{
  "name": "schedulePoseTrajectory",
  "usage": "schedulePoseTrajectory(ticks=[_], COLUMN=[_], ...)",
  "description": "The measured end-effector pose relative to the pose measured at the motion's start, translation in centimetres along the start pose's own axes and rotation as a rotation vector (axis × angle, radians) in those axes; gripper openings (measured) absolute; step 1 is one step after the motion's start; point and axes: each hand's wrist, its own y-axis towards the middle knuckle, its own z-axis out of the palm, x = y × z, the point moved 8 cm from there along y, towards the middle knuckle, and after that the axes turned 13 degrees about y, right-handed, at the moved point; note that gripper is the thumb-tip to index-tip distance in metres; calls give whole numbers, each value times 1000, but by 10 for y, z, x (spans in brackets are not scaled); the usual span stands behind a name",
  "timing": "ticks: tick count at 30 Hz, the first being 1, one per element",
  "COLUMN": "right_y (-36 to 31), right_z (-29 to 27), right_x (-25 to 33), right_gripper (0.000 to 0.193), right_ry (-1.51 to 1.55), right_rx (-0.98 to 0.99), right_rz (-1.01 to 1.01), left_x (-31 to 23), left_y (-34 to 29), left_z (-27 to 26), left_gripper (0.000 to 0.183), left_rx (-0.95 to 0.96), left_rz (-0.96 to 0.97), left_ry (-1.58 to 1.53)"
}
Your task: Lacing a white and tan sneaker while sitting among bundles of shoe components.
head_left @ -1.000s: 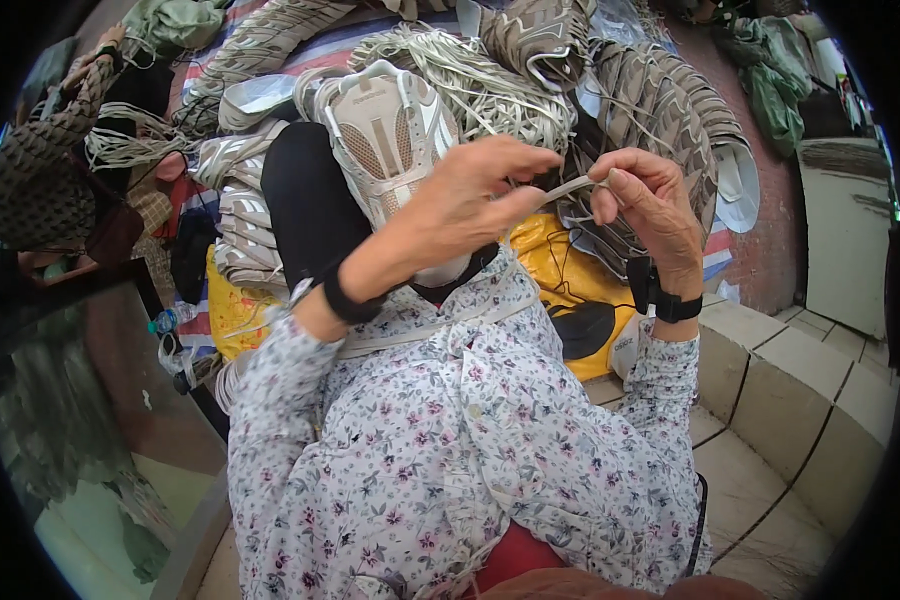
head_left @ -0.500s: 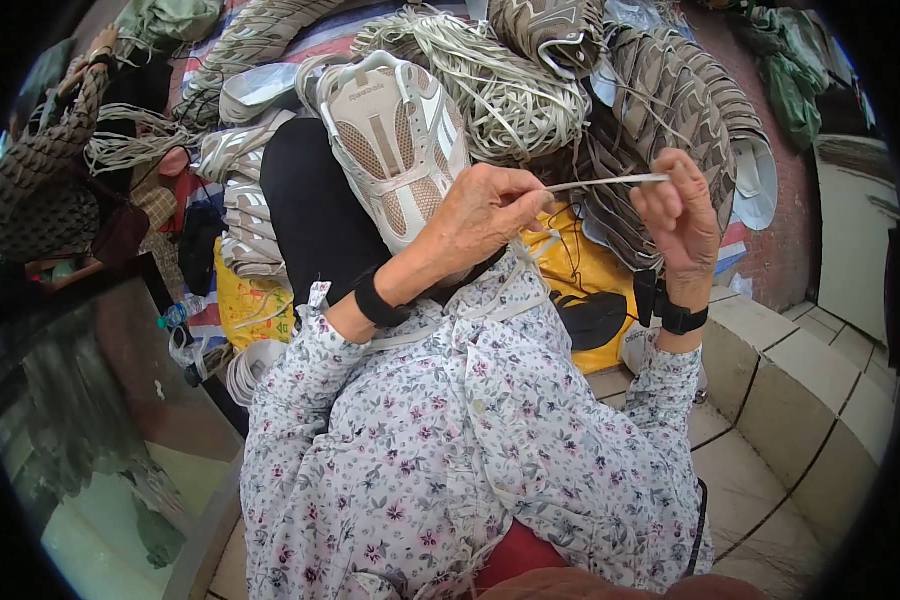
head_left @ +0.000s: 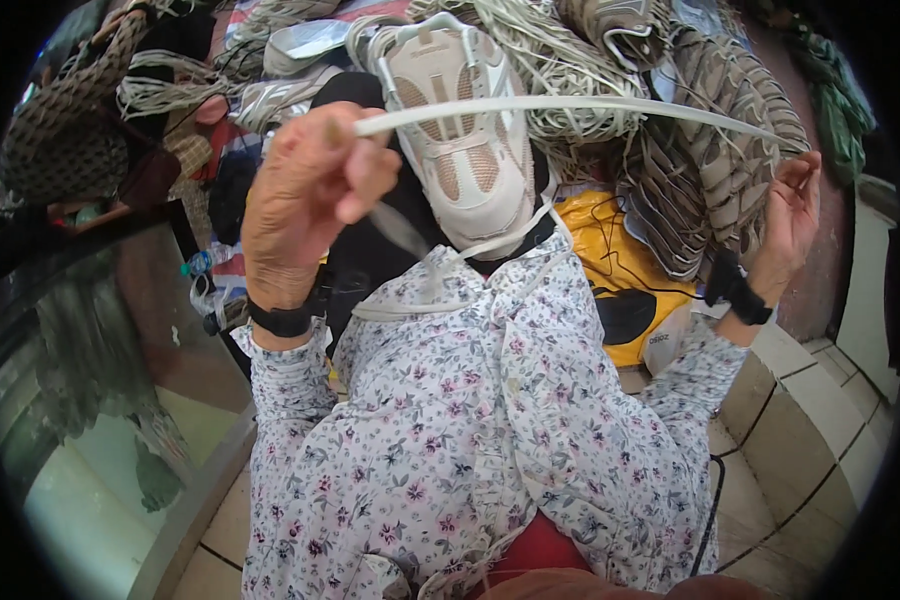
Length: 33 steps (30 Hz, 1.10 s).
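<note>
My left hand is raised and closed on one end of a long flat white lace. The lace runs taut to the right, where my right hand pinches its other end. Below the lace, a cream and white sneaker lies sole up on my lap, against a black cloth. Both wrists carry black bands, and my sleeves are white with small flowers.
A heap of pale laces and striped shoe uppers lies beyond the sneaker. A yellow bag sits to the right of my lap. Beige tiled steps run along the right, and a glass panel stands on the left.
My hands have moved far apart, drawing the lace out to a long taut span. The left hand rose toward the camera, and the right hand went out to the right.
</note>
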Motion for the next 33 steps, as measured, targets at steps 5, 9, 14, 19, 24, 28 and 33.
schedulePoseTrajectory(ticks=[5, 9, 14, 19, 24, 28, 33], right_y=[12, -3, -2, -27, -66, -64, -85], right_z=[-77, -122, -96, -18, 45, 79, 72], right_x=[164, 239, 61, -194, -317, -359, -396], right_gripper=[33, 37, 45, 39, 23, 21, 16], right_ry=[-1000, -1225, -1141, -1189, -1110, -1105, -1283], right_rx=[59, -179, -54, 135, 394, 518, 582], right_rz=[-241, -398, -27, 321, 606, 393, 400], left_x=[-4, -6, 21, 24, 16, 12, 14], left_y=[-40, -53, -29, -10, -14, -20, -20], left_z=[-72, -93, -70, -30, -18, -15, -9], left_gripper=[30, 25, 26, 31, 34, 33, 35], left_rx=[-218, -171, -211, -184, -211, -238, -214], left_rz=[8, 46, -47, -128, -96, -79, -57], left_ry=[-199, -325, 31, 340, 588, 688, 641])
